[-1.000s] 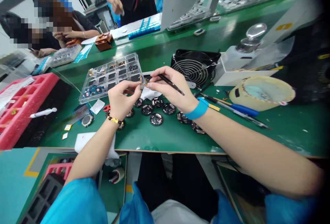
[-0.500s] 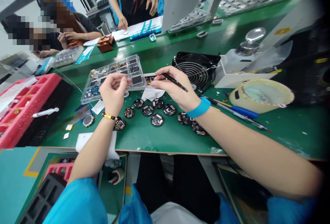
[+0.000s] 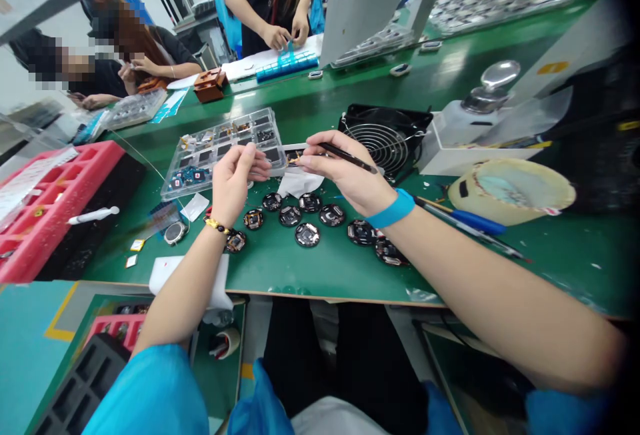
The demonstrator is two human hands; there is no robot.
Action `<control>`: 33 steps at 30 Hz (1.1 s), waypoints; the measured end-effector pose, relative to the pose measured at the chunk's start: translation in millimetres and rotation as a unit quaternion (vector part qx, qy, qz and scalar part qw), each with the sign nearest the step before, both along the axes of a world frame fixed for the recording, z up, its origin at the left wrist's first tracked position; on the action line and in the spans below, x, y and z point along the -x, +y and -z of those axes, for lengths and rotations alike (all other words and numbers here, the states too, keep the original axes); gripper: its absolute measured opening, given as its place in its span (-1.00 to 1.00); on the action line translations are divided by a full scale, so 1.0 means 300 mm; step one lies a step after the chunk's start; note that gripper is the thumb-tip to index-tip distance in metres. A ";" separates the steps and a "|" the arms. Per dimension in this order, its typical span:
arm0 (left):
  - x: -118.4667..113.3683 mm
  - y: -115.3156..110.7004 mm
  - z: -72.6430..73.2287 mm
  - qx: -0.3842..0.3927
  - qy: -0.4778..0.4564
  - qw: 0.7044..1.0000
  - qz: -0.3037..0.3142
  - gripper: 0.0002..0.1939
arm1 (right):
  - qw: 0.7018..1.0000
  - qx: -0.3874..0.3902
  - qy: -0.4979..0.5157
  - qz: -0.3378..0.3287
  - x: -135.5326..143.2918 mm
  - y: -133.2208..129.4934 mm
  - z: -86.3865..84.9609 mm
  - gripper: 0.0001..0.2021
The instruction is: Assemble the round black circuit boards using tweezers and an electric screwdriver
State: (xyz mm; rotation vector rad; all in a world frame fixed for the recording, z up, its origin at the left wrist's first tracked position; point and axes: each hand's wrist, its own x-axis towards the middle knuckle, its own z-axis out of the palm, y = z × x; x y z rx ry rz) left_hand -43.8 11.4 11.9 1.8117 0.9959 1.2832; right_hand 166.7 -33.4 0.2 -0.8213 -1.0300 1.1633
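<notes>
Two hands have just drawn apart above the green table [image 3: 280,268], so they no longer meet at one spot. The left hand [image 3: 231,178] is half-curled; whether it pinches something tiny, I cannot tell. The right hand [image 3: 357,178] grasps dark tweezers [image 3: 350,157] between thumb and fingers, off the tabletop. Their long axis runs from ten o'clock to four, the tips seemingly towards ten, partly hidden by the fingertips. White paper [image 3: 299,183] lies just below those fingertips. From the right hand, the fan [image 3: 385,145] sits at one o'clock, the round black parts [image 3: 307,235] mostly between six and eight, and the pens [image 3: 470,220] at four. The clear box [image 3: 220,148] is at eleven from the left hand.
</notes>
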 end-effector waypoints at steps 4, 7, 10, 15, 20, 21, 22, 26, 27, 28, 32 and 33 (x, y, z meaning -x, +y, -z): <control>-0.002 -0.004 0.005 0.093 0.010 0.992 0.084 -0.73 | 1.000 0.001 0.003 -0.016 -0.003 0.001 -0.006 -0.59; -0.005 -0.008 0.008 0.146 -0.007 0.982 0.121 -0.81 | 1.000 0.003 0.001 -0.022 -0.006 -0.001 -0.010 -0.59; -0.006 -0.012 0.003 0.178 -0.035 0.974 0.133 -0.84 | 1.000 0.007 0.005 -0.029 -0.008 -0.002 -0.011 -0.61; -0.006 -0.017 -0.009 0.218 -0.047 0.965 0.141 -0.81 | 0.999 0.001 0.008 -0.037 -0.012 0.002 -0.006 -0.63; -0.010 -0.020 0.002 0.218 -0.024 0.963 0.154 -0.82 | 0.999 -0.002 -0.025 -0.029 -0.012 0.005 0.000 -0.64; -0.011 -0.020 0.005 0.213 -0.017 0.964 0.156 -0.82 | 0.999 -0.003 -0.030 -0.026 -0.011 0.005 0.000 -0.65; -0.012 -0.020 0.008 0.210 -0.011 0.965 0.158 -0.82 | 0.999 -0.006 -0.034 -0.025 -0.010 0.004 0.000 -0.66; -0.016 -0.025 0.008 0.224 -0.003 0.961 0.164 -0.78 | 0.997 -0.036 -0.066 -0.016 -0.006 0.001 -0.002 -0.71; -0.017 -0.028 0.005 0.228 0.001 0.960 0.165 -0.77 | 0.996 -0.043 -0.077 -0.012 -0.005 0.000 -0.002 -0.73; -0.019 -0.032 0.003 0.228 0.006 0.959 0.167 -0.75 | 0.995 -0.049 -0.088 -0.008 -0.004 0.000 -0.003 -0.74; -0.029 -0.048 -0.003 0.181 0.035 0.970 0.160 -0.70 | 0.991 -0.057 -0.123 0.000 -0.004 0.000 -0.001 -0.77; -0.032 -0.053 -0.002 0.153 0.046 0.976 0.149 -0.71 | 0.990 -0.062 -0.130 0.001 -0.004 0.001 0.000 -0.78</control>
